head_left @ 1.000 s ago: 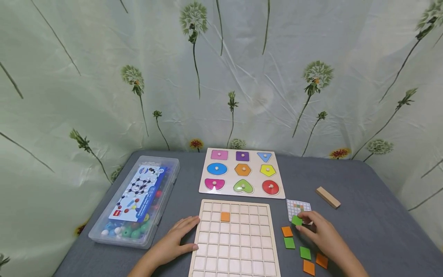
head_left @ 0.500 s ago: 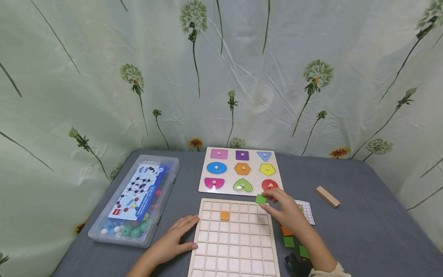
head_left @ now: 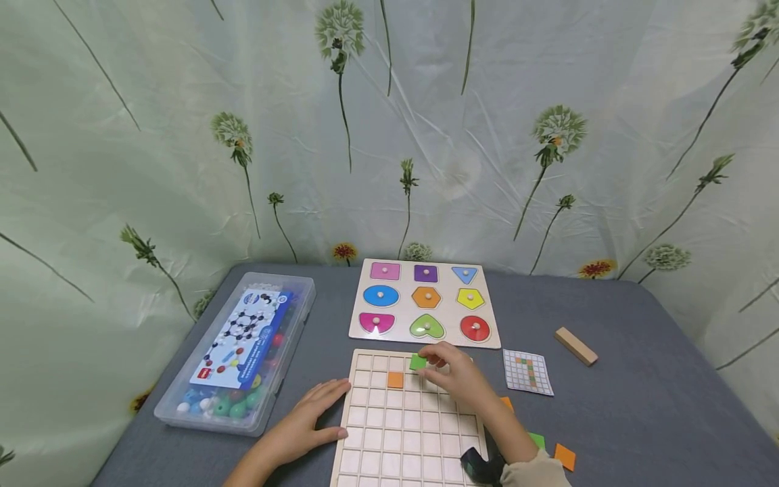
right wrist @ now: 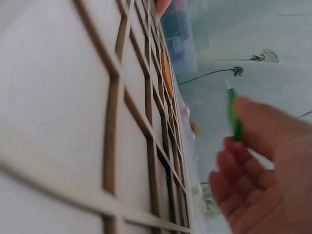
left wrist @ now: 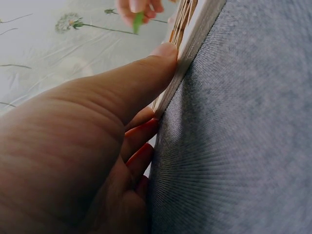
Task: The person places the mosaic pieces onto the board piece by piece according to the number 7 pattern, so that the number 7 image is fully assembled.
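Observation:
A wooden grid board (head_left: pixel 393 419) lies on the grey table, with one orange square tile (head_left: pixel 395 380) in a cell of its upper part. Between thumb and fingers, my right hand (head_left: pixel 455 377) pinches a green square tile (head_left: pixel 417 362) over the board's top rows. In the right wrist view that green tile (right wrist: pixel 234 114) stays clear of the grid. My left hand (head_left: pixel 313 419) rests against the board's left edge, fingers extended; the left wrist view shows its thumb (left wrist: pixel 141 80) touching the rim. A small pattern card (head_left: pixel 528 372) lies to the board's right.
Loose tiles, such as an orange tile (head_left: pixel 564 457) and a green tile (head_left: pixel 538 439), lie right of the board, partly behind my right forearm. A knobbed shape puzzle (head_left: pixel 447 314) stands behind it, a plastic box (head_left: pixel 240 352) at left, and a wooden block (head_left: pixel 575 346) at right.
My right hand has carried the green tile leftward from beside the pattern card to above the board's top rows. The card, once partly covered, is now in full view. My left hand stays put.

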`<state>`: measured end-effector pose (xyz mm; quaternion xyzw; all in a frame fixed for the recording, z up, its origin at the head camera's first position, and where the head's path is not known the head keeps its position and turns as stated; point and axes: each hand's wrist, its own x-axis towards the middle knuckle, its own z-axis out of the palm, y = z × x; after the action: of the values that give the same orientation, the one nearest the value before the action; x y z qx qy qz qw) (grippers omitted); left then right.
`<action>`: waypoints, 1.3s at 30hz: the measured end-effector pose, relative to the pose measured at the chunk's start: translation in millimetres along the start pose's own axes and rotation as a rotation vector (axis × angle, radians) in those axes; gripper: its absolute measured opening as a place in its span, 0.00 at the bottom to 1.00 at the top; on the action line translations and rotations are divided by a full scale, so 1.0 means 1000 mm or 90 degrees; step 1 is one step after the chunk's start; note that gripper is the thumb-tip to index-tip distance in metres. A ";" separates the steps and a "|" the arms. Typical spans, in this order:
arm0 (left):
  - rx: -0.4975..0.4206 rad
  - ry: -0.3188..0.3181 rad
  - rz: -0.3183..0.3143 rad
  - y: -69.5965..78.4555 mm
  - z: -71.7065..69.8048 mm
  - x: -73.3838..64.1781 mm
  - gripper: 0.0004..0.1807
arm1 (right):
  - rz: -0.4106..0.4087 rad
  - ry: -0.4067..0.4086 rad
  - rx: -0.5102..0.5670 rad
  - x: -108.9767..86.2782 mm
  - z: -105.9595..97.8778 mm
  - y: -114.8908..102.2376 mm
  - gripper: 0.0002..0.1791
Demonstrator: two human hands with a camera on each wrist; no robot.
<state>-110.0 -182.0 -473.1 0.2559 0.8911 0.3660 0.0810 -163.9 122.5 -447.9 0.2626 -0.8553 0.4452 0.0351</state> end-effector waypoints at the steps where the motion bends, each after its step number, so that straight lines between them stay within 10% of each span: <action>1: 0.002 0.002 0.003 0.000 0.000 0.000 0.40 | 0.007 -0.013 0.004 0.000 0.002 0.002 0.14; 26: -0.007 -0.015 -0.021 0.003 -0.002 -0.001 0.41 | 0.042 -0.084 -0.030 -0.004 0.016 0.011 0.09; 39: -0.002 -0.005 -0.008 0.002 -0.001 0.000 0.41 | 0.056 -0.078 0.011 -0.014 -0.014 -0.003 0.20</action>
<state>-109.9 -181.4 -471.0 0.2513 0.8919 0.3659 0.0870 -153.2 137.6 -441.2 0.2516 -0.8629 0.4365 -0.0395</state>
